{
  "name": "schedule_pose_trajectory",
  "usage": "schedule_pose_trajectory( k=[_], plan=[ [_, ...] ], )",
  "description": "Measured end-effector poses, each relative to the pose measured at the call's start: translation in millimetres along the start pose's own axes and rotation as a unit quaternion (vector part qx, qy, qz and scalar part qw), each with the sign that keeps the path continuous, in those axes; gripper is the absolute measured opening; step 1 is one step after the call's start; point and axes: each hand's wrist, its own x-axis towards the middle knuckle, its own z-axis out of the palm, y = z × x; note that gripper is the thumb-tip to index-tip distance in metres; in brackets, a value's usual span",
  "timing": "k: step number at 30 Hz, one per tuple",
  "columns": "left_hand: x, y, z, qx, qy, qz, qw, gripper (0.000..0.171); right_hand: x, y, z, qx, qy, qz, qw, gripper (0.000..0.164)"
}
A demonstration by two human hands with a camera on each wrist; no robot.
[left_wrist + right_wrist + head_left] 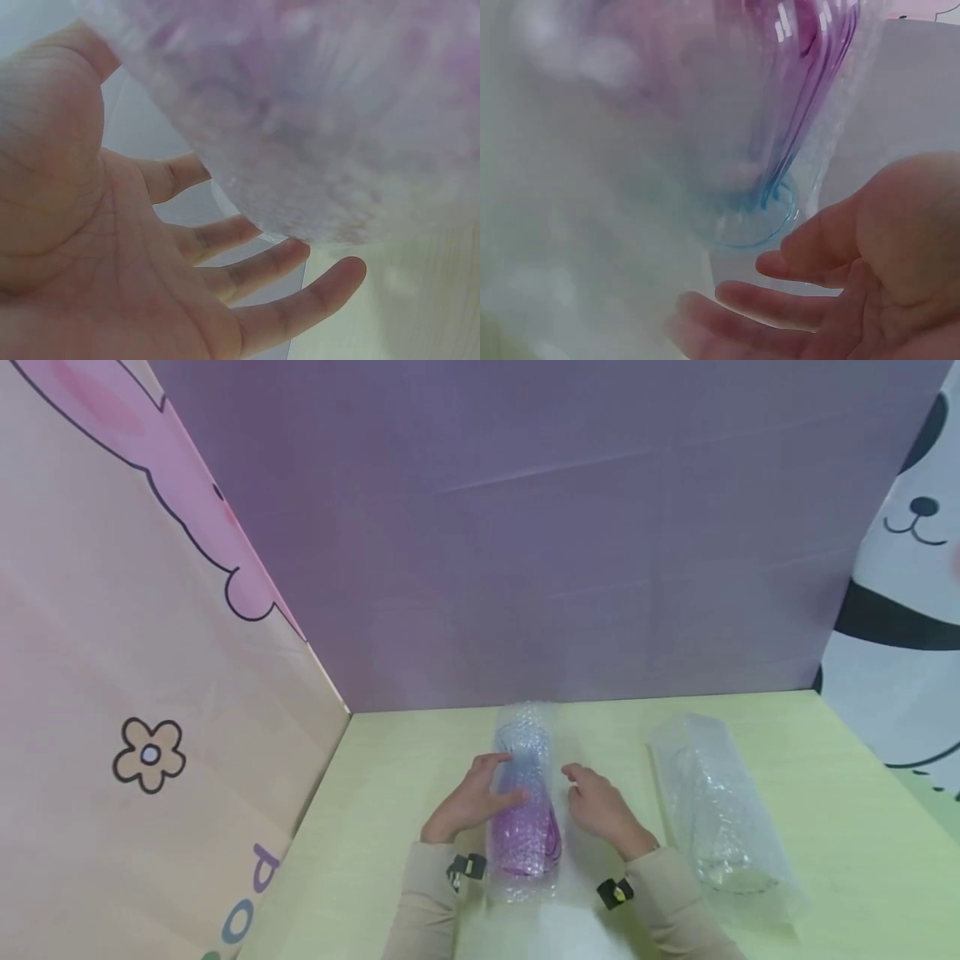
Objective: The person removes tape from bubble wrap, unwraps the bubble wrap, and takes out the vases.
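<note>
Head cam is showing the sleeves [420, 902] nearest; the R one is slanting close to a clear wrapped vessel [720, 835], so a careless elbow swing right could be bumping it. Purple-to-blue vase [528, 843] in bubble wrap [525, 718] is sitting b/w both hands, purple end near, blue end far; upright or flat, can't tell. L hand [474, 800] is reaching over its left side, fingers spread; whether it's touching, can't tell. R hand [603, 810] is hanging just right of it, fingers loosely bent, so hands are apart & neither is gripping. Main risk, IMO: slick wrap is offering poor purchase, so a one-sided L push w/o R bracing could be sending it sliding right. Farther, the wrap's far end is lining up w/ the back edge of the table [390, 793]; pushing far could be jamming it against the purple wall [525, 568].
</note>
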Motion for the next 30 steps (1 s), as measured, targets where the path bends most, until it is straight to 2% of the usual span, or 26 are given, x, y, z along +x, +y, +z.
schedule_pose_trajectory(
  k=[10,20,30],
  plan=[
    [-2.0,2.6,-1.5,0.0,-0.003,-0.003,1.0,0.08,1,8,3,-0.021,-0.026,-0.009,0.999,0.042],
    [-3.1,1.9,-1.6,-0.001,0.0,-0.01,0.9999,0.079,3,12,6,-0.038,-0.036,-0.015,0.999,0.043],
    [-3.5,3.4,-2.4,0.008,0.006,0.011,0.9999,0.077,5,18,10,-0.066,-0.043,-0.008,0.997,0.051]
  ],
)
